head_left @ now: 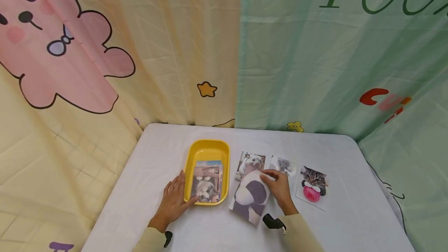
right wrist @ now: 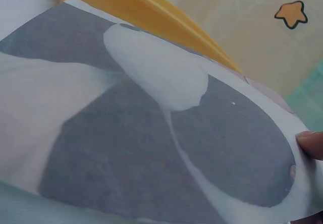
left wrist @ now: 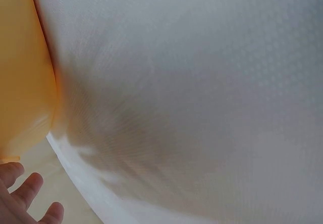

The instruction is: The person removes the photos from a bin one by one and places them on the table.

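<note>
My right hand [head_left: 280, 190] pinches the top edge of a photo card [head_left: 251, 200] printed in dark grey and white, raised at a tilt over the table. In the right wrist view the card [right wrist: 151, 113] fills most of the picture, with a fingertip [right wrist: 310, 144] at its edge. With fairly straight fingers, my left hand [head_left: 171, 202] rests against the left side of a yellow tray [head_left: 207, 151], its thumb at the near rim. Several photo cards [head_left: 205, 188] lie stacked inside the tray, an animal picture uppermost. The left wrist view shows only the fingertips [left wrist: 33, 191] beside the tray wall [left wrist: 25, 77].
Right of the tray lie a white rodent photo [head_left: 252, 161], partly covered by the held card, and a pale animal photo [head_left: 281, 164] behind the right hand. Farther right is a tabby cat photo [head_left: 312, 187]. Printed curtains [head_left: 196, 49] hang behind the white table [head_left: 350, 221].
</note>
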`<state>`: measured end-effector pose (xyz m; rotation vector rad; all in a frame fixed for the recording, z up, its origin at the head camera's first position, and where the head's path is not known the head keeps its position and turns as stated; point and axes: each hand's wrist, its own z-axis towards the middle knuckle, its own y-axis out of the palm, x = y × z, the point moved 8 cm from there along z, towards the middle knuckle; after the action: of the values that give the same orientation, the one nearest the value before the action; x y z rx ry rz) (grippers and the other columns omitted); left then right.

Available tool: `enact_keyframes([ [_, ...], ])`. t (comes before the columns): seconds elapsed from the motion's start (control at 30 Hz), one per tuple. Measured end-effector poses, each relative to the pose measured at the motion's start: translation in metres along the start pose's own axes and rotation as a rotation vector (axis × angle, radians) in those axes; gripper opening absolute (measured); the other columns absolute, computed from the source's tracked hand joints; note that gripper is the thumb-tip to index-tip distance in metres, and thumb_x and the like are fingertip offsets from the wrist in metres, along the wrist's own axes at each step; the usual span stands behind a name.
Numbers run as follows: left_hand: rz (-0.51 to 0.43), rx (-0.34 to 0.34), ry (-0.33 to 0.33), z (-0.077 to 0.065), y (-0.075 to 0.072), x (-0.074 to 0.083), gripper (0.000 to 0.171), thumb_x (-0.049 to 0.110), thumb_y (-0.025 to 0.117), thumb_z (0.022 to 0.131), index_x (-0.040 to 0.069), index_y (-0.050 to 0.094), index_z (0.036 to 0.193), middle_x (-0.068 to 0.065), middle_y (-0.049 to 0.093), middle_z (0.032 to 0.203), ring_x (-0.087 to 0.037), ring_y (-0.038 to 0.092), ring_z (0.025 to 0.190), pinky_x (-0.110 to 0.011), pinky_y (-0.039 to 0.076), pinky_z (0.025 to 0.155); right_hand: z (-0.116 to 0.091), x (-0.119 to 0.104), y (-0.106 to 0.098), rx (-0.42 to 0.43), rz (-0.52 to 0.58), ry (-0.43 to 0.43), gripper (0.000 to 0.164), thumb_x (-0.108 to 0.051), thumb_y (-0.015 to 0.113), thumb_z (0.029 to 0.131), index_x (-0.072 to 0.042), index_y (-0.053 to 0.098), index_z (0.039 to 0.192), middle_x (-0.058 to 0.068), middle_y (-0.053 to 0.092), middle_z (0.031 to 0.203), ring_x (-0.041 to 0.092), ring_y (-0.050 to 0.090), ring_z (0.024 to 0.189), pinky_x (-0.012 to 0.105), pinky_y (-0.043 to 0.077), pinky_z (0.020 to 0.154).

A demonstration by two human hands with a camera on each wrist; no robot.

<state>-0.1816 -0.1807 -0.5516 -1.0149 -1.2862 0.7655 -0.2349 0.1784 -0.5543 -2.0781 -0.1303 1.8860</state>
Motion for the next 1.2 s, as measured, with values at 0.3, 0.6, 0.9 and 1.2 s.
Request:
enact_keyframes([
  [0.3, 0.001, 0.005, 0.003, 0.0, 0.0, 0.0, 0.099, 0.054, 0.058, 0.089, -0.009, 0.011, 0.15, -0.023, 0.019, 0.156, -0.039, 0.024, 0.14, -0.056, 0.014, 0.112, -0.021, 0.019, 0.02, -0.052, -0.035, -0.078, 0.015, -0.007, 0.077, 0.079, 0.002, 0.074, 0.091, 0.014, 0.072, 0.092, 0.019, 0.067, 0.088, 0.021, 0.05, 0.07],
  [0.6, 0.003, -0.004, -0.009, 0.0, 0.002, -0.001, 0.099, 0.055, 0.057, 0.089, -0.008, 0.011, 0.15, -0.023, 0.019, 0.157, -0.039, 0.024, 0.14, -0.056, 0.013, 0.112, -0.03, 0.024, 0.045, -0.068, -0.117, -0.183, 0.01, -0.005, 0.076, 0.079, -0.002, 0.075, 0.089, 0.01, 0.07, 0.091, 0.026, 0.069, 0.088, 0.028, 0.052, 0.077],
  [0.9, 0.01, -0.007, -0.011, 0.002, 0.002, 0.0, 0.1, 0.055, 0.057, 0.089, -0.009, 0.011, 0.15, -0.023, 0.019, 0.156, -0.039, 0.024, 0.14, -0.057, 0.014, 0.113, -0.035, 0.006, 0.043, -0.029, -0.172, -0.294, 0.015, 0.0, 0.075, 0.079, 0.002, 0.073, 0.093, 0.012, 0.072, 0.09, 0.031, 0.07, 0.088, 0.039, 0.055, 0.078],
  [1.2, 0.011, -0.022, -0.023, 0.002, 0.004, -0.001, 0.099, 0.055, 0.057, 0.089, -0.008, 0.01, 0.15, -0.023, 0.017, 0.157, -0.039, 0.023, 0.14, -0.057, 0.013, 0.113, -0.035, -0.034, 0.044, 0.017, -0.201, -0.451, 0.017, -0.001, 0.076, 0.078, 0.002, 0.073, 0.094, 0.011, 0.071, 0.09, 0.031, 0.067, 0.084, 0.045, 0.054, 0.076],
])
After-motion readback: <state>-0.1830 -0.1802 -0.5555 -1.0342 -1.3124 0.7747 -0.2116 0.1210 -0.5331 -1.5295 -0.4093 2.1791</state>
